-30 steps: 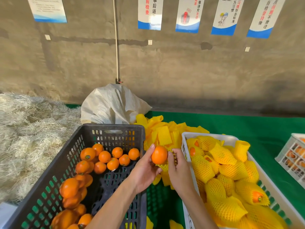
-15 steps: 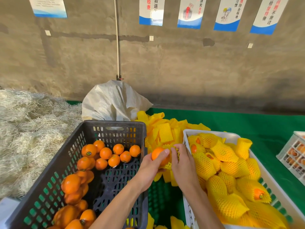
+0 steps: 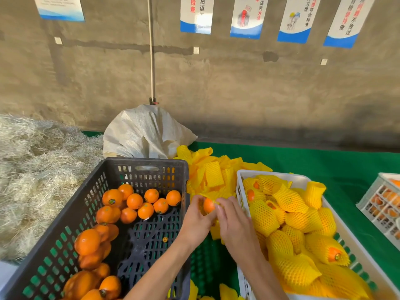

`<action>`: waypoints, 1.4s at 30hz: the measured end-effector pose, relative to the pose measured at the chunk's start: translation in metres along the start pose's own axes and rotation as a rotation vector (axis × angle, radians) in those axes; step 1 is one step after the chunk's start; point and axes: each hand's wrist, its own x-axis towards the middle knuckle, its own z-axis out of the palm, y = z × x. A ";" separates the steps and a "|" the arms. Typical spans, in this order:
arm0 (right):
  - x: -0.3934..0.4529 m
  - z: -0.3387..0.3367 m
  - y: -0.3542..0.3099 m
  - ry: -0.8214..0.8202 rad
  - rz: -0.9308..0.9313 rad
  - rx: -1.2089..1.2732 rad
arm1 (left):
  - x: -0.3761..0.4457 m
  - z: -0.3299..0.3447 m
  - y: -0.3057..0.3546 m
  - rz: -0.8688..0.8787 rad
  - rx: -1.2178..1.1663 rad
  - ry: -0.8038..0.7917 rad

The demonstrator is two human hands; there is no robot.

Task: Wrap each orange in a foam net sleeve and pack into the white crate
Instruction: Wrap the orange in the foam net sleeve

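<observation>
The orange (image 3: 209, 205) is small, round and bright, and only a slice of its skin shows between the two hands, which hold it above the gap between the dark crate (image 3: 138, 167) and the white crate (image 3: 251, 174). The left hand (image 3: 195, 217) has its grip clamped on the fruit, fingers curled over its left side, while the right hand (image 3: 232, 219) pinches a yellow foam net sleeve (image 3: 216, 204) against the fruit's right side; how far the sleeve has gone on cannot be told, since the fingers cover most of it and that spot is blurred. The dark crate holds loose oranges (image 3: 134, 201), some with small stickers. The white crate is filled with wrapped oranges (image 3: 287, 198), orange skin peeking from a few net ends; its near end is cut off by the frame. A heap of empty sleeves (image 3: 213, 176) lies on the green worktop (image 3: 324, 163) behind the hands, in front of a white sack (image 3: 142, 133). At the far right another white crate (image 3: 383, 204) is cut off
</observation>
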 end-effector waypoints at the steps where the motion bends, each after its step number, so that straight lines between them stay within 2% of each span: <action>1: -0.004 0.000 -0.004 -0.003 -0.038 -0.007 | 0.001 0.001 -0.003 0.007 0.029 0.044; 4: -0.015 0.002 -0.007 -0.003 -0.026 0.081 | 0.003 0.005 -0.010 -0.001 0.042 0.144; 8: -0.020 0.000 0.000 0.059 0.222 0.128 | -0.002 0.007 -0.006 0.070 0.028 0.184; 10: -0.021 -0.002 0.003 0.035 0.186 0.074 | 0.000 0.004 -0.004 0.137 0.090 0.164; 12: -0.019 -0.003 0.005 -0.036 0.147 0.030 | 0.004 0.002 -0.003 0.154 0.209 0.094; 14: -0.013 -0.005 0.005 -0.039 0.186 0.015 | 0.008 0.006 0.003 0.135 0.245 -0.020; 17: -0.002 -0.012 0.006 0.087 0.249 0.018 | 0.006 0.029 0.018 0.036 0.094 -0.203; 20: 0.016 -0.021 0.007 0.226 0.251 -0.015 | 0.008 0.056 0.026 0.154 0.114 -0.375; 22: 0.026 -0.023 0.005 0.325 0.328 -0.012 | 0.011 0.068 0.032 0.152 0.055 -0.525; 24: 0.033 -0.023 0.008 0.343 0.360 0.006 | 0.019 0.070 0.034 0.131 0.090 -0.550; 27: 0.035 -0.012 0.020 0.228 0.332 0.078 | 0.040 0.057 0.032 0.193 0.252 -0.354; 29: 0.032 0.006 0.028 0.150 0.383 0.136 | 0.056 0.033 0.028 0.252 0.376 -0.129; 32: 0.031 0.043 0.030 -0.124 0.500 0.136 | 0.086 -0.022 0.006 0.317 0.432 0.291; 34: 0.030 0.072 0.034 -0.317 0.536 0.088 | 0.109 -0.058 -0.020 0.235 0.402 0.458; 35: 0.030 0.085 0.038 -0.393 0.552 0.077 | 0.121 -0.073 -0.036 0.156 0.421 0.491; 37: 0.034 0.110 0.046 -0.496 0.598 0.078 | 0.143 -0.099 -0.071 -0.034 0.513 0.453; 40: 0.045 0.148 0.066 -0.554 0.668 0.126 | 0.172 -0.124 -0.111 -0.201 0.715 0.223; 42: 0.061 0.168 0.084 -0.541 0.872 0.319 | 0.185 -0.130 -0.127 -0.271 0.865 0.043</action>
